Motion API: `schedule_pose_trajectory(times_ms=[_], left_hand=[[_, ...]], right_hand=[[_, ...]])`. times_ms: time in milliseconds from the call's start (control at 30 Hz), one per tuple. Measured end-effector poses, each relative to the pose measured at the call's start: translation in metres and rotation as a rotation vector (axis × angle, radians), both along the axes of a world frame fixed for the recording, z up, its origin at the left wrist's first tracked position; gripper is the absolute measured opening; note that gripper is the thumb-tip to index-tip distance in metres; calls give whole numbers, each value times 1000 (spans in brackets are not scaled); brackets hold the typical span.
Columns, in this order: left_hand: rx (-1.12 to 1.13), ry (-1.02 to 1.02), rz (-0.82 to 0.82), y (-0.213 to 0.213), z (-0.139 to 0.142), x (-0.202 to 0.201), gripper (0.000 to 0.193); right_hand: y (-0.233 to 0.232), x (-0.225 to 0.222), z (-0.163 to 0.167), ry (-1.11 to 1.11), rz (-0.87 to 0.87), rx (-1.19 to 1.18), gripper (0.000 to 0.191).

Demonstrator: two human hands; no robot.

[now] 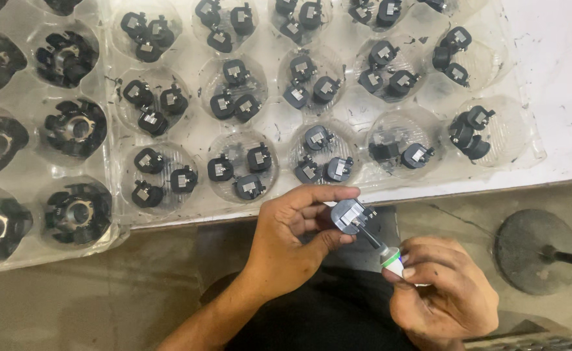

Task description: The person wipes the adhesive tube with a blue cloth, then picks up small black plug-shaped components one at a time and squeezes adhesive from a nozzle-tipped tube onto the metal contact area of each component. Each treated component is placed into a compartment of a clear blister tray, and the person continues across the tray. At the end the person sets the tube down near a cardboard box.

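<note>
A big clear tray (pixel 279 123) lies on the white counter (pixel 559 78) at the far side, and its round cups hold little black plugs in threes so they stay apart. Near its front edge, the left hand (pixel 292 240) has its fingers closed on one grey plug (pixel 349 214), turned up toward the right. The right hand (pixel 445 289) grips a small tube (pixel 392 260), its thin tip touching the plug.
</note>
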State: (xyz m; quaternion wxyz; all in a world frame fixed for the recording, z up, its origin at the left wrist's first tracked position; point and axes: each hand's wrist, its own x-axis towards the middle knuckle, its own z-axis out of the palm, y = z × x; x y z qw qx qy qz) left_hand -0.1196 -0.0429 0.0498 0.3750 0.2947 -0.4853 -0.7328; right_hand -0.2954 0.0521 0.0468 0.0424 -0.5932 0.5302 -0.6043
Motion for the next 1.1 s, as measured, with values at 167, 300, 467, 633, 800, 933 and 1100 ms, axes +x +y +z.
schedule_pose_trajectory(times_ms=[167,300,467,633,800,933,1100], left_hand=[[11,26,3,0,0,0,48],[25,31,8,-1,0,1,49],[45,48,10,0,-5,3,49],[125,177,8,4,-16,-2,49],[302,357,-66,14,-27,-2,47],[420,448,-144,17,-36,-1,46],[420,451,-156,21,-44,0,47]], right_hand=[[6,-5,5,46,48,95,27],[7,-3,4,50,64,89,29],[9,0,7,48,38,155,27],[4,3,4,12,33,98,23],[1,15,-11,-229,-127,-61,30],[2,13,-19,-265,-86,-105,37],[12,-1,-14,-1,-69,8,35]])
